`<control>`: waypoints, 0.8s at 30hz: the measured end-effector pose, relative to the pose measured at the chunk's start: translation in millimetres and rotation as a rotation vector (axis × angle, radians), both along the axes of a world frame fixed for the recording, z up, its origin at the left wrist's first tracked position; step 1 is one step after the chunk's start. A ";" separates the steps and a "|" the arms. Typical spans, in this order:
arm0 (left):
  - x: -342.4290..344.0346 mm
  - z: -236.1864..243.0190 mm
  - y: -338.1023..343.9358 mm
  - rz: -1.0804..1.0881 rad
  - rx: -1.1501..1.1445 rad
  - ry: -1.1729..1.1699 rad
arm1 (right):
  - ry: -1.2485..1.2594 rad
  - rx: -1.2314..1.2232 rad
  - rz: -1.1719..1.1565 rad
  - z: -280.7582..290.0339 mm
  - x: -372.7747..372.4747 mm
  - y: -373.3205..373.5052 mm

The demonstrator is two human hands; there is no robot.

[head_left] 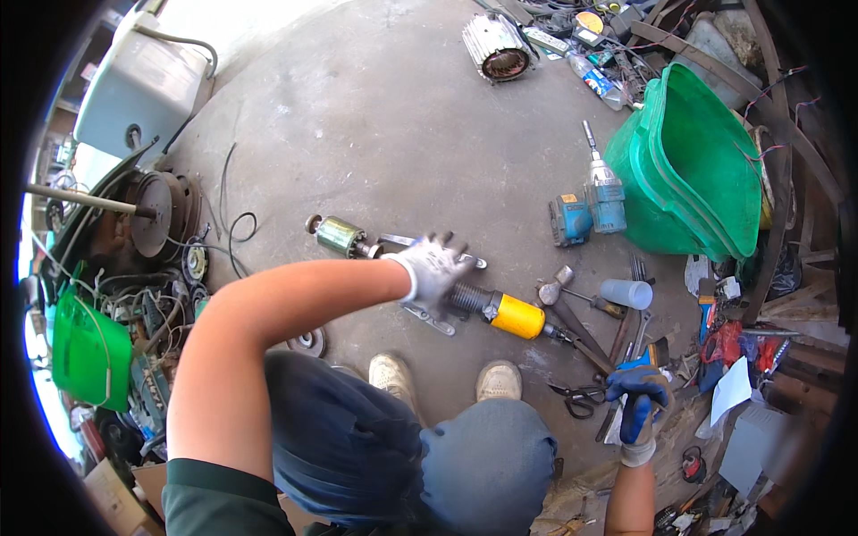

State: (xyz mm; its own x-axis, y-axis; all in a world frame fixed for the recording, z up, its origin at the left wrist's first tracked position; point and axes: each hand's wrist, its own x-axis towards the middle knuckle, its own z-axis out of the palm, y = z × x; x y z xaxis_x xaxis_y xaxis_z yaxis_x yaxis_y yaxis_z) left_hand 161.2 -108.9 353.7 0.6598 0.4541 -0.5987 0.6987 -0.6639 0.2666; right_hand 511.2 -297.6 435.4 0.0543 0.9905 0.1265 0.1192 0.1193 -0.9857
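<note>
My left hand [433, 268], in a whitish glove, lies across the middle of a hydraulic gear puller with its fingers stretched and apart. The puller has a yellow cylinder [518, 317], a black threaded body and flat steel arms, one on each side of the hand. Beyond its far left end is a shiny motor rotor [341, 236] on a shaft; the joint between them is hidden by my hand. My right hand [640, 402], in a blue and grey glove, is curled among the tools at the right. What it grips, if anything, cannot be made out. Black-handled scissors [581, 400] lie beside it.
A hammer [556, 284], a clear plastic cup [626, 293] and a brush [651, 354] lie at the right. Behind them are a cordless impact wrench [604, 192] and a green bin [639, 179]. A motor housing [499, 49] stands far off. Scrap and cables crowd both sides.
</note>
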 end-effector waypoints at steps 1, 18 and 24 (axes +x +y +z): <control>18.2 -8.1 -21.8 0.014 -0.035 -0.080 | 0.031 -0.120 -0.071 29.9 -13.9 0.3; 26.6 -144.0 -56.6 0.301 0.136 -0.173 | -0.262 -0.052 0.294 7.5 -44.1 53.2; 44.6 -137.2 -61.3 0.261 0.136 -0.149 | -0.382 0.104 0.193 0.7 -41.1 41.2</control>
State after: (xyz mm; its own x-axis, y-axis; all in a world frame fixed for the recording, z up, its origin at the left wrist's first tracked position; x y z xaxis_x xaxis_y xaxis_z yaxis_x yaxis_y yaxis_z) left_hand 205.8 -170.1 216.4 0.5864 0.6886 -0.4266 0.8100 -0.5042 0.2995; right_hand 470.1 -256.3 436.1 -0.2006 0.9589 0.2007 0.4382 0.2710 -0.8570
